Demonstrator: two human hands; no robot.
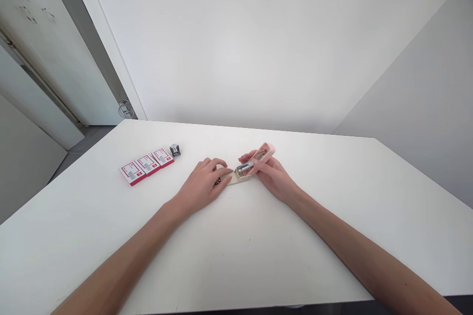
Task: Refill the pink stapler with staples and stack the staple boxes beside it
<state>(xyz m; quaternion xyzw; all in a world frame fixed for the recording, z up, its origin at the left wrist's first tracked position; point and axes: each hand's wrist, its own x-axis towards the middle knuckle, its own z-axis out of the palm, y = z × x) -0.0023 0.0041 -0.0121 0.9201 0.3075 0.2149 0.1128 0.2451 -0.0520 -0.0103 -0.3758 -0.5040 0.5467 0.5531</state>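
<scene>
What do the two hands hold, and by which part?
The right hand grips the opened pink stapler by its rear end. The left hand rests at the front tip of its base; a firm grip there cannot be told.

On the table (332, 216), three staple boxes (147, 166) lie well left of the stapler (254, 162).

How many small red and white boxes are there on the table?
3. They lie in a row on the table, left of the stapler: a near box, a middle box and a far box beside a small dark object. None seems hidden.
</scene>
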